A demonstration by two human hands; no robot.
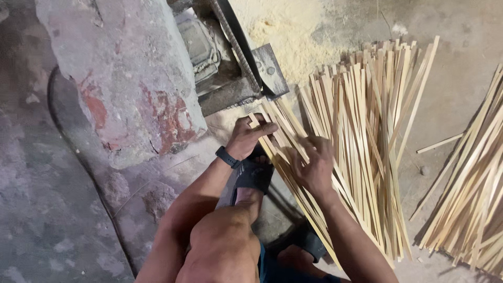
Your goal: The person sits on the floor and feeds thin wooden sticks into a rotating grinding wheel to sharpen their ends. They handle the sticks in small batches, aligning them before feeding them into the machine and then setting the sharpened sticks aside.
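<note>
My left hand (249,137), with a dark band on its wrist, presses on the ends of a few thin pale wooden strips (272,131) near the metal machine (230,63). A little to the right, my right hand (313,166) grips the same strips further along. These strips come off the near edge of a large pile of long flat strips (367,136) spread on the floor. My knee and a foot in a dark sandal (254,175) sit below the left hand.
A rough concrete block with red patches (126,78) stands at the left beside the machine. Sawdust (293,31) covers the floor behind. A second pile of strips (471,199) lies at the right edge, with one loose strip (440,142) between the piles.
</note>
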